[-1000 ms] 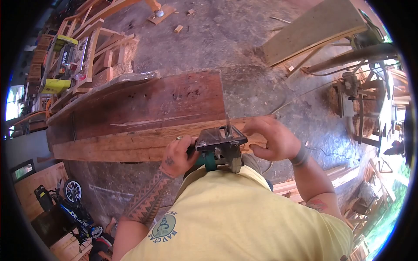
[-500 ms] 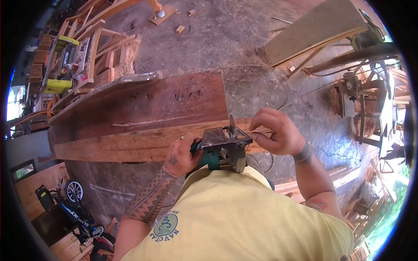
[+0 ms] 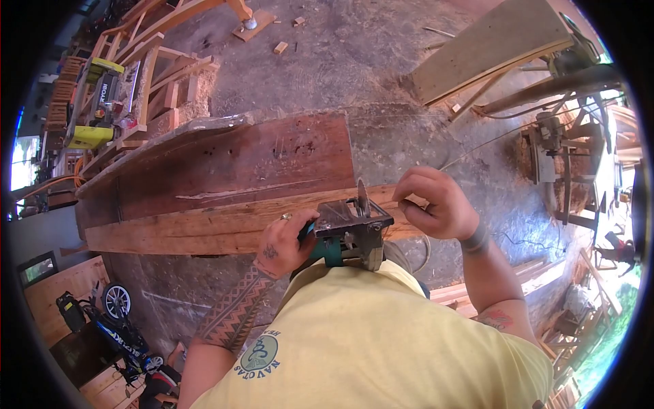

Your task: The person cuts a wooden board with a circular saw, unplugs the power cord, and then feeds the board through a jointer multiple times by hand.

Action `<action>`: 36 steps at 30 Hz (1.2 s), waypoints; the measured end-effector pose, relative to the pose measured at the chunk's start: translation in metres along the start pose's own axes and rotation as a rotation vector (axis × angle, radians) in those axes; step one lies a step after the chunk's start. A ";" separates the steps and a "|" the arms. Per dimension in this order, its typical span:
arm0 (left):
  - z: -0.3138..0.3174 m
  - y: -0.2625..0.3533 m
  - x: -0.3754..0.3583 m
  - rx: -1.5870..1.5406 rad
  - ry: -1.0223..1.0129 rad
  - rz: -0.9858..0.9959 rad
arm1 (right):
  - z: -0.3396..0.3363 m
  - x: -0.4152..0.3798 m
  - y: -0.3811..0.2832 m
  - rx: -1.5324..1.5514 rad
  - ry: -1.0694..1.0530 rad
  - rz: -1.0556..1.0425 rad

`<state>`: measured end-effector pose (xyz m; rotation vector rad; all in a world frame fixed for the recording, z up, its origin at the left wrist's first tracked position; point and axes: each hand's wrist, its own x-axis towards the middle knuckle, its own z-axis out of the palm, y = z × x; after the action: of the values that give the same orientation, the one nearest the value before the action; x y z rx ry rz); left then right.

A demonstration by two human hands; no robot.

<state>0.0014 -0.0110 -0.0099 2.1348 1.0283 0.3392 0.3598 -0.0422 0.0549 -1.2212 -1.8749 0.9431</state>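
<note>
Saw (image 3: 347, 235): green-bodied circular saw, held at the near edge of the pale plank (image 3: 204, 228), base plate tilted up toward the camera, blade (image 3: 362, 198) standing exposed above it. Left hand (image 3: 283, 245) was closed around the rear handle, bearing the whole tool. Right hand (image 3: 436, 204) was curled narrow just right of the blade, fingers pinched at the plank's end on what looked like a thin strip or cord; which of the two could not be told. Plank lay lengthwise beside a wider dark red slab (image 3: 225, 163), both raised above the dusty floor (image 3: 354, 61). Risks, as judged: fingers sat near bare teeth, so a bumped trigger or a one-handed slip could have brought the blade onto them. A cord (image 3: 477, 146) trailed across the floor toward the plank's end and might have snagged or been cut. The plank's end appeared unsupported and unclamped, so it might have shifted or pinched the blade, kicking the saw back toward the body close behind it.
</note>
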 end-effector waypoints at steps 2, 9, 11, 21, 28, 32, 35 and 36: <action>0.000 0.000 0.000 0.000 -0.007 -0.009 | -0.001 0.000 -0.001 -0.009 0.000 -0.007; 0.005 -0.003 0.001 -0.029 0.078 0.075 | -0.001 0.001 -0.005 -0.003 0.013 -0.024; 0.005 -0.001 0.000 -0.026 0.087 0.069 | -0.002 0.001 -0.006 -0.013 0.007 -0.014; 0.000 0.005 0.000 -0.012 0.024 0.020 | 0.008 0.008 -0.018 -0.133 -0.036 -0.110; 0.001 0.005 0.002 0.006 0.021 0.025 | 0.050 0.020 -0.035 -0.259 -0.164 -0.231; 0.002 0.002 0.000 -0.002 0.006 0.008 | 0.049 0.023 -0.036 -0.244 -0.172 -0.253; 0.003 0.002 0.000 0.004 0.029 0.029 | 0.051 0.020 -0.035 -0.251 -0.115 -0.238; 0.003 0.002 0.000 0.003 0.039 0.039 | 0.052 0.018 -0.035 -0.257 -0.090 -0.227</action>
<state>0.0041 -0.0137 -0.0109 2.1609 1.0109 0.4004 0.2950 -0.0457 0.0621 -1.0938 -2.2051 0.6596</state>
